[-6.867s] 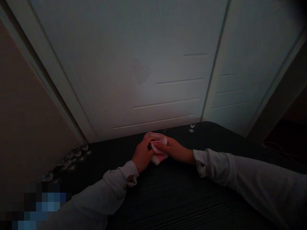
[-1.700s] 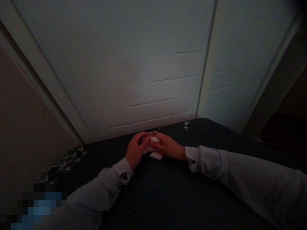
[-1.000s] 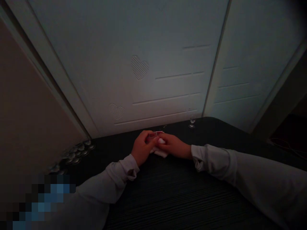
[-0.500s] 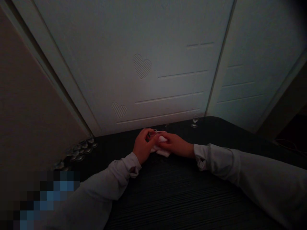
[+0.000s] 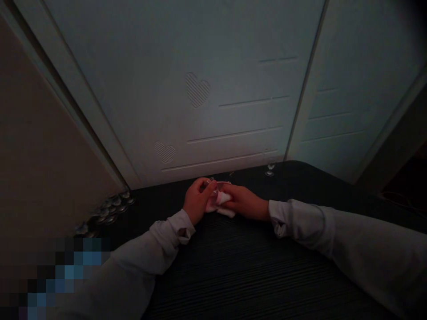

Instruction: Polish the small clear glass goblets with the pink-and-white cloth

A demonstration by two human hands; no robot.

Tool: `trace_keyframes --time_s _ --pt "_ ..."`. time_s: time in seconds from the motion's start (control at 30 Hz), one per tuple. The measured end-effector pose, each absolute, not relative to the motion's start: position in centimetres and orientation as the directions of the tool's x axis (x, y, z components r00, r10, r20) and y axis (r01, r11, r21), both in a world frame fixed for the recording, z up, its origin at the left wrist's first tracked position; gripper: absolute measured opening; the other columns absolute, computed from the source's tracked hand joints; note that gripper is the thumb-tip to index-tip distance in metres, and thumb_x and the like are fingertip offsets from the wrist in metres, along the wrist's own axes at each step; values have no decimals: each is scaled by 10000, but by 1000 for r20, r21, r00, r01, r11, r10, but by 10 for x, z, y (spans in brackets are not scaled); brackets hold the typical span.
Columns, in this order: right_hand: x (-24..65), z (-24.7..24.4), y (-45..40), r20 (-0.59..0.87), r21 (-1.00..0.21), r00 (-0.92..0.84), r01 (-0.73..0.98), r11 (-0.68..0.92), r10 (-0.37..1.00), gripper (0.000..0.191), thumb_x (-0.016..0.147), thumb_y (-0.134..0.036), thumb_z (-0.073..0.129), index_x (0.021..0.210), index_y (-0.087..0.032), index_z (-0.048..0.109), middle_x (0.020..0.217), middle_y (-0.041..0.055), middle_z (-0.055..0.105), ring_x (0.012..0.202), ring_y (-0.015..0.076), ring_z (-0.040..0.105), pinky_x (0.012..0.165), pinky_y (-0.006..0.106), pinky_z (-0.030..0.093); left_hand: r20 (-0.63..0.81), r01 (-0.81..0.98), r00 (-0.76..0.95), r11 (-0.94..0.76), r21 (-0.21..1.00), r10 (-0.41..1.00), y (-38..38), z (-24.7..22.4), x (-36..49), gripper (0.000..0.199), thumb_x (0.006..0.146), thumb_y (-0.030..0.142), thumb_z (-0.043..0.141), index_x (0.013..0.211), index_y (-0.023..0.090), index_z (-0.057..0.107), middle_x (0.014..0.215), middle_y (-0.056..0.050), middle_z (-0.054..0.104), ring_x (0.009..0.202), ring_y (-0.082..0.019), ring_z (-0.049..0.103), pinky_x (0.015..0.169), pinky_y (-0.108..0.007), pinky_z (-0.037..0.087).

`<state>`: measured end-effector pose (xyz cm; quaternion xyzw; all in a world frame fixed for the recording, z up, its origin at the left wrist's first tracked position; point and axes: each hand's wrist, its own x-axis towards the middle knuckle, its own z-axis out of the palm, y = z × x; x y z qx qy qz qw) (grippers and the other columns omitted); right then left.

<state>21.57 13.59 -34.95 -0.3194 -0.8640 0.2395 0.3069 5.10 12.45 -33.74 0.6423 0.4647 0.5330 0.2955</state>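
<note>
Near the far edge of the dark table, my left hand (image 5: 196, 199) is closed on a small clear glass (image 5: 212, 181), mostly covered by the fingers. My right hand (image 5: 243, 202) grips a pink and white cloth (image 5: 224, 198) that presses against the glass from the right. Part of the cloth hangs down between the two hands. The picture is dim, and the fingertips inside the cloth are hidden.
Another small stemmed glass (image 5: 270, 169) stands on the table (image 5: 253, 262) at the back right. Several similar glasses (image 5: 111, 208) are grouped at the left edge. Behind the table rises a pale panel (image 5: 233, 80) with carved hearts and lines.
My left thumb and fingers have shifted on the glass, and more of the cloth shows between the hands. The right hand has hardly moved.
</note>
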Motion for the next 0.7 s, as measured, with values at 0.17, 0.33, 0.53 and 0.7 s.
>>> trace_keyframes --time_s 0.17,0.33,0.53,0.7 --pt "217 -352 137 445 -439 -681 401 804 582 123 832 -124 568 916 -179 641 971 59 669 934 213 596 830 344 435 403 280 11 -390 877 915 122 -335 51 262 724 447 561 682 188 574 626 27 557 603 -149 535 559 -260 437" --pt "217 -351 135 475 -398 -676 406 823 563 239 814 -79 545 1009 -190 625 1026 72 660 995 222 585 860 353 428 427 278 5 -412 868 904 123 -334 51 254 741 440 550 658 200 552 613 31 554 611 -151 539 566 -262 444" --pt "216 -351 131 468 -428 -644 433 793 605 301 816 -76 514 1083 -189 598 1084 85 651 1019 232 590 872 379 445 438 286 -34 -411 865 898 126 -335 50 242 762 429 535 679 203 552 623 31 559 611 -149 534 583 -267 448" --pt "216 -350 131 471 -430 -655 414 802 590 300 831 -86 505 1097 -190 593 1100 86 649 1042 231 583 882 384 444 444 298 -30 -416 859 896 126 -334 50 236 777 414 529 682 200 553 627 29 564 623 -150 539 599 -268 450"
